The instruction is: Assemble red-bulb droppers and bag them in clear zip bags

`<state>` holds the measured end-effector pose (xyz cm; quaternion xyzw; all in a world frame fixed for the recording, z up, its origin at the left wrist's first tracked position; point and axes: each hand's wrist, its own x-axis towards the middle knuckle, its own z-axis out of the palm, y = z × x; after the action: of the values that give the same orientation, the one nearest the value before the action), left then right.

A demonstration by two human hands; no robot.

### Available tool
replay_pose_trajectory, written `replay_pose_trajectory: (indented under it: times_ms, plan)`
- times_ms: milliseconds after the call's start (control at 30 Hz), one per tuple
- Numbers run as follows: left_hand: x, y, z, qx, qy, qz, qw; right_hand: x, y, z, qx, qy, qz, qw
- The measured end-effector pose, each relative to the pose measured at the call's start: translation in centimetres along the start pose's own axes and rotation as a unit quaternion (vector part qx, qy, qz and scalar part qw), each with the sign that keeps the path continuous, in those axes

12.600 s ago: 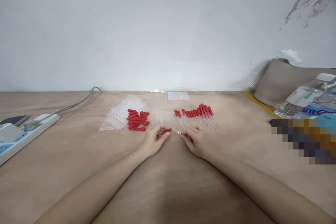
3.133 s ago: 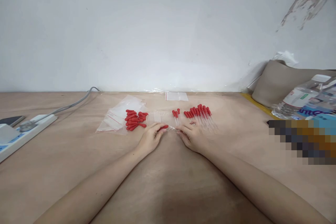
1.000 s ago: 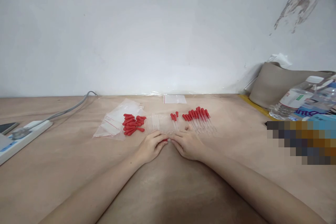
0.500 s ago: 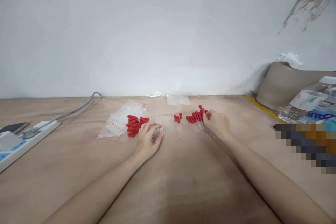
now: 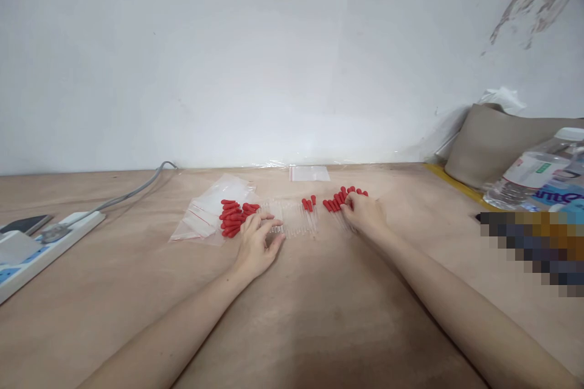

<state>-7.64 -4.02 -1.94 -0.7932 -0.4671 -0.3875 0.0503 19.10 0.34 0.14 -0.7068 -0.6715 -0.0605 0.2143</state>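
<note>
Settling the capped droppers (image 5: 336,199) neatly, R of the bare tubes (image 5: 289,217), prob. wants a light pinch near the red ends, stems parallel. R hand (image 5: 364,214) is at them; can't tell if its fingers grip one. L hand (image 5: 256,246): fingers apart, relaxed. Vs 1 s ago: hands separated, no longer meeting mid-counter (image 5: 314,316).

the bulbs (image 5: 230,219) are red, the tubes (image 5: 294,219) clear.
</note>
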Motion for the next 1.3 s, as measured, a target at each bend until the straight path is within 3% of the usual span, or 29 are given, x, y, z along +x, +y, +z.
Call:
replay_pose_trajectory:
  times_ms: [200,400,533,800,1133,1300]
  plan:
    - [0.0,0.0,0.0,-0.001,-0.005,0.002,1.000,-0.6,-3.1,-0.2,0.039,0.002,-0.028,0.999]
    - [-0.1,-0.2,0.1,0.002,-0.006,-0.001,1.000,-0.2,-5.8,0.7,0.021,-0.093,-0.008,0.995]
    - [-0.1,-0.2,0.0,0.003,-0.012,-0.001,1.000,0.0,-6.0,0.5,-0.012,-0.116,-0.006,0.993]
    - [-0.1,-0.1,0.0,0.002,-0.018,-0.004,1.000,-0.5,-6.9,0.5,-0.083,-0.104,-0.054,0.990]
    - [-0.1,0.1,-0.2,0.007,-0.029,-0.012,0.999,1.3,-4.1,-1.7,-0.067,-0.136,0.029,0.988]
    - [-0.1,0.4,-0.2,0.043,-0.019,-0.029,0.998,1.0,-4.2,-2.1,-0.070,-0.141,0.012,0.987]
